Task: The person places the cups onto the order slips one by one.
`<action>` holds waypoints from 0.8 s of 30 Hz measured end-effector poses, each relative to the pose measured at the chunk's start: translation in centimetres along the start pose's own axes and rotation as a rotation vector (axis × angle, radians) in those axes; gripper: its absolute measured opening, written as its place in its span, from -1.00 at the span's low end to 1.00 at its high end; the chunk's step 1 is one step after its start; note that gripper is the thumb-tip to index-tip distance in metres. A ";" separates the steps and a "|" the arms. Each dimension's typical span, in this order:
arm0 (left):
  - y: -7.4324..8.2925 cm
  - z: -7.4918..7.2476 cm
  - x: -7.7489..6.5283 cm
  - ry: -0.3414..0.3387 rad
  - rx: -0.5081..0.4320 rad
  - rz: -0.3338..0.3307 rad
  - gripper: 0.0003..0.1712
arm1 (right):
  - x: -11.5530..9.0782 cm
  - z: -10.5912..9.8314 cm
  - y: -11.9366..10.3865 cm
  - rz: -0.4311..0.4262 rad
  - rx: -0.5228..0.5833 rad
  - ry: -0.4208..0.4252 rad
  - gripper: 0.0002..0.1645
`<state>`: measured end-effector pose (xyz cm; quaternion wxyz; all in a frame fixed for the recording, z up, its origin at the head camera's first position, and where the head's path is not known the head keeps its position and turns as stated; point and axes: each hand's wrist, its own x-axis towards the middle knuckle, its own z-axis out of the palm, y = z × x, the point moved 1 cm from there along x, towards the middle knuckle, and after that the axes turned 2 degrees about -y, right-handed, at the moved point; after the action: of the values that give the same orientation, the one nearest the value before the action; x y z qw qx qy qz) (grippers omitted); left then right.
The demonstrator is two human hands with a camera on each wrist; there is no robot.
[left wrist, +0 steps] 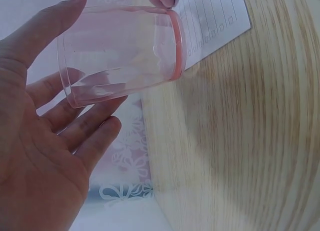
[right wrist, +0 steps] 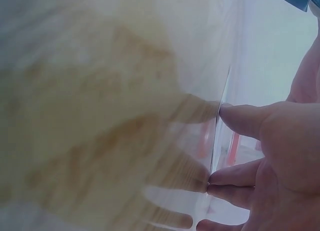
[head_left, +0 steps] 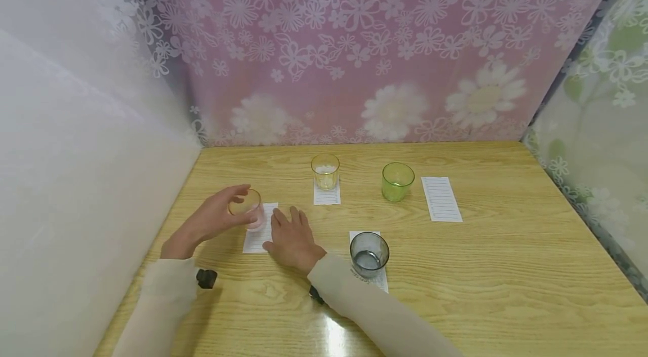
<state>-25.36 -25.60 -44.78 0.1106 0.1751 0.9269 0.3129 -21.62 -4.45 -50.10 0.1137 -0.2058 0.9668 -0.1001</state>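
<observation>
At the left of the table, my left hand (head_left: 216, 214) holds a clear pink glass (head_left: 257, 217) by its upper part, thumb on one side and fingers on the other. The left wrist view shows the glass (left wrist: 120, 53) with its reddish base close to the lined paper slip (left wrist: 220, 21). Just right of the glass, my right hand (head_left: 293, 239) rests with spread fingers at the right edge of this slip (head_left: 258, 243). In the right wrist view its fingertips (right wrist: 232, 177) touch the shiny tabletop.
A yellow glass (head_left: 325, 172) stands on a slip at the back, with a green glass (head_left: 397, 182) to its right. A grey glass (head_left: 369, 256) is on another slip (head_left: 383, 284) by the right forearm. One more lined slip (head_left: 441, 199) lies farther right.
</observation>
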 end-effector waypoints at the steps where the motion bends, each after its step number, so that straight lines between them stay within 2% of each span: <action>1: 0.0 0.1 0.0 -0.002 -0.003 0.002 0.04 | 0.0 0.0 0.0 -0.002 0.006 0.003 -0.14; 14: -0.1 0.6 0.4 -0.021 -0.017 0.010 0.06 | 0.2 0.2 -0.2 -0.013 0.029 0.016 -0.10; 24: -0.2 0.8 0.5 -0.039 -0.033 -0.015 0.07 | 0.5 0.3 -0.6 0.002 -0.051 0.023 -0.09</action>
<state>-25.59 -25.14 -45.54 0.1337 0.1726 0.9205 0.3239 -21.73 -5.21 -50.30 0.0973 -0.2066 0.9705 -0.0779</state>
